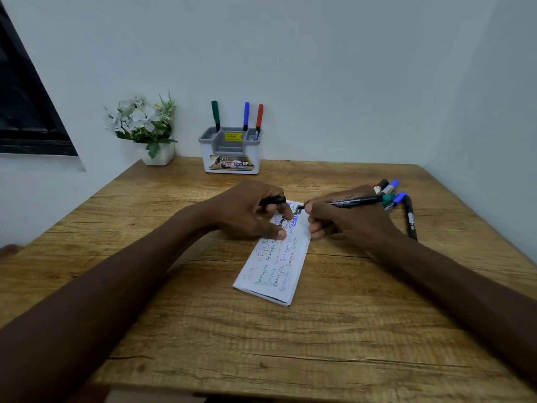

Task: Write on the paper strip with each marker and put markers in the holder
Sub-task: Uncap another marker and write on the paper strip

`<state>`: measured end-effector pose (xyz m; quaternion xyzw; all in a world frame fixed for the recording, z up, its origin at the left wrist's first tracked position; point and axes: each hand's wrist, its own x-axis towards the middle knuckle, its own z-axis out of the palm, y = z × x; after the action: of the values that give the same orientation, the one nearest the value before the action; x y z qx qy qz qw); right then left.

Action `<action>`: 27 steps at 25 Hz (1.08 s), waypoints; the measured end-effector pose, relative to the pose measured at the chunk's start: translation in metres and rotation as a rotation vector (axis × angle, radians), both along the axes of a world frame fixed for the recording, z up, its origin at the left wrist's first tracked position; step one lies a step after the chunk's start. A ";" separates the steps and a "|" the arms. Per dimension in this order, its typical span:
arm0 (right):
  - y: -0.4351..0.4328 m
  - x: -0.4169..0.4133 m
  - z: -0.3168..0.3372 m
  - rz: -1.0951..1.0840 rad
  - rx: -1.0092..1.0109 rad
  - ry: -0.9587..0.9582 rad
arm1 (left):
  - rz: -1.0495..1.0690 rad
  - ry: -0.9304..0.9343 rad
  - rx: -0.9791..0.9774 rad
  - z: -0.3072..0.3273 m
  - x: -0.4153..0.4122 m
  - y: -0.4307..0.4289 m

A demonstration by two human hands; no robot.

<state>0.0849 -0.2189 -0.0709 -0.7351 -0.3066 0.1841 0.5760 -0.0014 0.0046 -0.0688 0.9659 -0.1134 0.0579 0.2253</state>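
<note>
A folded white paper strip [277, 266] covered in coloured handwriting lies mid-table. My right hand [345, 219] grips an uncapped black marker [353, 201], its tip on the strip's far end. My left hand [250, 212] holds the black cap [273, 200] while two fingertips press on the paper. The grey-and-white holder [231, 152] stands at the back by the wall with a green [215, 115], a blue [246, 116] and a red marker [259, 117] upright in it. Several loose markers [390, 191] lie behind my right hand.
A small white pot of artificial flowers [145, 126] stands left of the holder. A lone black marker [410, 218] lies to the right of my right hand. The wooden table [261, 344] meets walls at the back and right; a dark window frame is on the left.
</note>
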 end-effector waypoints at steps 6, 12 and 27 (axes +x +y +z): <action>0.000 -0.002 0.007 0.184 -0.096 -0.131 | -0.048 0.070 -0.005 0.009 -0.003 0.004; 0.015 0.003 0.002 0.226 -0.132 -0.239 | -0.057 0.085 -0.048 0.007 -0.003 0.005; 0.014 0.006 -0.003 0.270 -0.188 -0.284 | -0.056 0.094 -0.049 0.010 -0.004 0.004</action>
<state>0.0905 -0.2045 -0.0741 -0.7563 -0.4619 0.1820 0.4261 -0.0053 0.0083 -0.0588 0.9583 -0.1281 0.0091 0.2554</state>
